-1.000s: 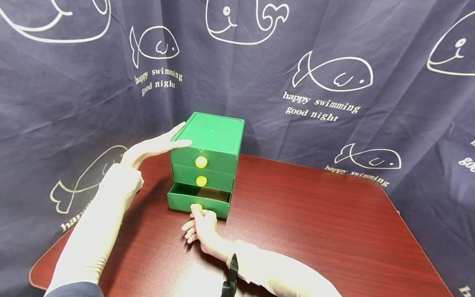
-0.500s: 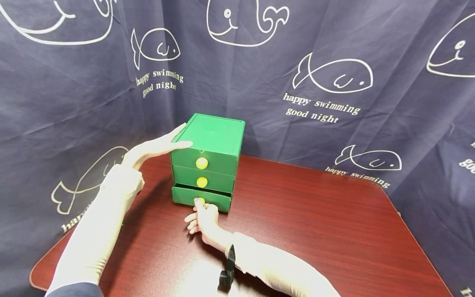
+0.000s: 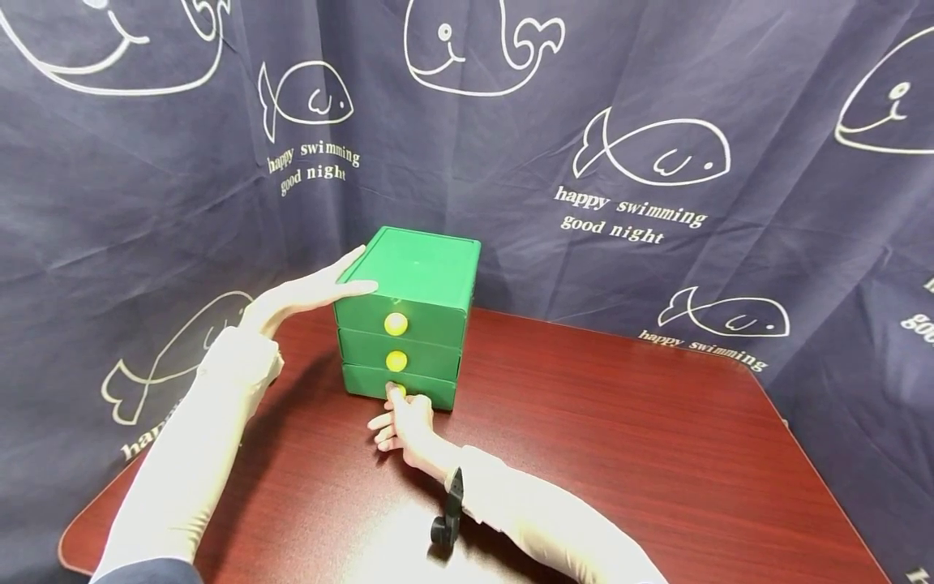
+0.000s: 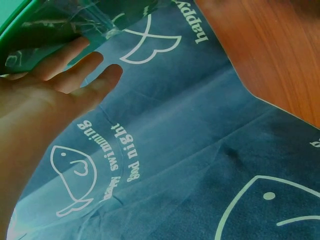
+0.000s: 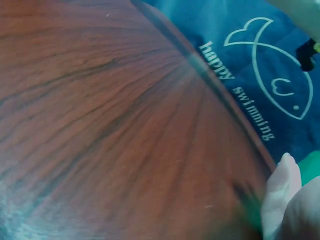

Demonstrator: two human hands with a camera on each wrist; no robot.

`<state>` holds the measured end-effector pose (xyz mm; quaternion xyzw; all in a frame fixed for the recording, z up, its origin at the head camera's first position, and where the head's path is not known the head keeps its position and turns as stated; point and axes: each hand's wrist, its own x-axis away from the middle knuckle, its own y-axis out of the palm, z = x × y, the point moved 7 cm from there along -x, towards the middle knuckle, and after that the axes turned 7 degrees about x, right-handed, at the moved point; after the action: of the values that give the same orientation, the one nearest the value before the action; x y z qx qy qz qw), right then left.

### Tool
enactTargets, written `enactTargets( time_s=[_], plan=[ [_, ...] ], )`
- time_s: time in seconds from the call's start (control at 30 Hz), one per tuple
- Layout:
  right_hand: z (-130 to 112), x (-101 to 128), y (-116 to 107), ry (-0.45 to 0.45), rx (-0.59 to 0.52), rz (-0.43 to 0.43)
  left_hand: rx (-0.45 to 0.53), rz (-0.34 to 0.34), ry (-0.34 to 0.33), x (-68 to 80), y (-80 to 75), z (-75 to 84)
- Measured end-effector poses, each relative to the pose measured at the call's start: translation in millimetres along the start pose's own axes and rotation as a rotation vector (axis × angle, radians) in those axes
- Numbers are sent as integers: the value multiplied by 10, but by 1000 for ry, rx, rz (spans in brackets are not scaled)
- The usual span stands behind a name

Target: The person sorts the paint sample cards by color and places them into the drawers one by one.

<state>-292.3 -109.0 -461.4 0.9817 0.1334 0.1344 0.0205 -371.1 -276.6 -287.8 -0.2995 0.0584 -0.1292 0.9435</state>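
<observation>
**Bottom Drawer Flush, Both Hands on the Green Chest**

At centre frame in the head view stood the green drawer chest, a small three-tier box near the back edge of the reddish worktop. The left hand lay against its upper left side with fingers straight and flat, pressing rather than gripping. Lower down, the right hand was at the bottom drawer, its fingertips closed about the yellow knob, other fingers loosely spread above the worktop. The drawer front sat level with the two above it.

The chest looked like light, hard moulded plastic with a glossy skin, so it would probably skate on the polished wood if pulled unbraced; a flat palm on the side seemed the sensible steadying hold. The knob, small and round, offered only a fingertip pinch, and likely a slippery one. Behind hung a navy curtain printed with white fish.
</observation>
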Motion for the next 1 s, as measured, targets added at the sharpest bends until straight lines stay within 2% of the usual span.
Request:
enactTargets(
  time_s=[0.1,0.2,0.33,0.43,0.5,0.57,0.63,0.83,1.0],
  plan=[
    [-39,45,-36,50,38,-31,-41,20,-12,24,-35,-13],
    [-83,141,-80,102,84,-89,-173,87,-24,99,-99,55],
    [-146,250,-82,149,78,-196,-443,214,-12,178,-159,330],
    [-152,239,-22,183,47,-263,-557,267,25,180,-153,563],
    [-112,208,29,212,40,-289,-557,272,30,171,-148,644],
    [-57,183,83,235,36,-296,-541,266,15,167,-156,651],
    [-17,153,131,244,11,-285,-514,262,-8,168,-181,596],
    [-8,66,157,192,-40,-209,-421,242,-91,187,-221,363],
    [0,48,119,178,-7,-187,-397,229,-100,211,-206,333]
  ],
)
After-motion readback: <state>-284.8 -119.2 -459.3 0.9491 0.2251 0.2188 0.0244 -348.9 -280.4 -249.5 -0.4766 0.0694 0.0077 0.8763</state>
